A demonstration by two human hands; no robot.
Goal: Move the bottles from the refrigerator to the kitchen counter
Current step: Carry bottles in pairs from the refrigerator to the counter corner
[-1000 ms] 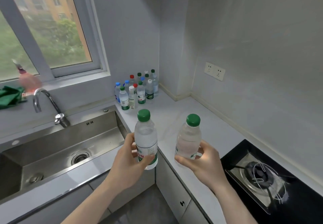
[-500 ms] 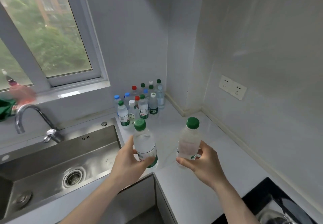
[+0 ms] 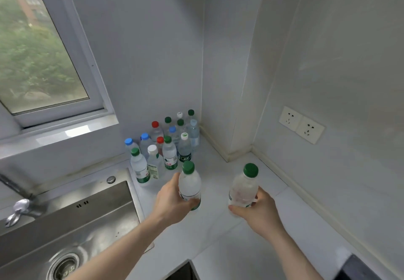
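**Two bottles over the desk corner**

We are holding one green-capped bottle in each hand above the white desk (image 3: 258, 255). Our left hand (image 3: 172, 201) is wrapping its fingers (image 3: 192, 202) around the lower part of the left bottle (image 3: 189, 183), thumb on the near side, with the bottle standing nearly upright. Our right hand (image 3: 260, 211) is gripping the base of the right bottle (image 3: 243, 187), which is leaning slightly toward one o'clock. Whether either bottle is touching the desk, we cannot tell.

At eleven o'clock from our left hand, a cluster of bottles (image 3: 166, 144) is standing in the corner against the wall, with green, blue, red and white caps. The left bottle is sitting just beside the cluster's nearest members; the right bottle is hanging apart at about four o'clock from the cluster.

The steel sink (image 3: 72, 220) is lying at nine o'clock, the tap (image 3: 20, 207) at its far left. A window (image 3: 41, 61) is showing above it, and a double socket (image 3: 301, 124) is sitting on the right wall.
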